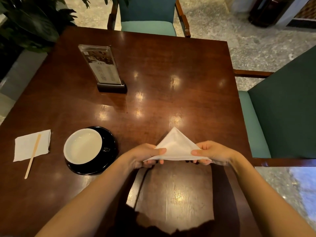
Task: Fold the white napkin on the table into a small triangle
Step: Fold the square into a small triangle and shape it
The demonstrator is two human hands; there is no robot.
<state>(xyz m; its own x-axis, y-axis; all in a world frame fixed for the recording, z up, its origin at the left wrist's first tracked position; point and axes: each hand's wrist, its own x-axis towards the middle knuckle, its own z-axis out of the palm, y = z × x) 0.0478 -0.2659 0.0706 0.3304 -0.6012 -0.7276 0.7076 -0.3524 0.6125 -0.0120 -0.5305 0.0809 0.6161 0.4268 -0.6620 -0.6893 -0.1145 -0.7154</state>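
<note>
Napkin: we see the white napkin [177,146] folded into a triangle; its point aims to the far side; its long edge is on the near side; it is held up a little above the surface [162,69], a bit right of the middle.
Left hand: our left hand [147,157] pinches the left corner of the napkin; the thumb lies on top and the fingers [153,162] curl under it; they are closed tight on the cloth.
Right hand: our right hand [212,153] pinches the right corner the same way; thumb on top, fingers below, closed on the cloth.
Cup: a white cup [83,145] sits on a black saucer [109,151], to the left of our hands; we cannot tell if anything is in it.
Paper napkin: a small paper napkin [25,147] lies flat far to the left; a wooden stir stick [32,156] lies across it, with its near end on the bare surface.
Menu stand: a clear menu stand [102,65] in a dark base stands on the far left part of the surface.
Chairs: one green chair [148,17] is at the far side; another green chair [282,106] is at the right side.
Plant: a big leafy plant [32,19] is at the far left corner.
</note>
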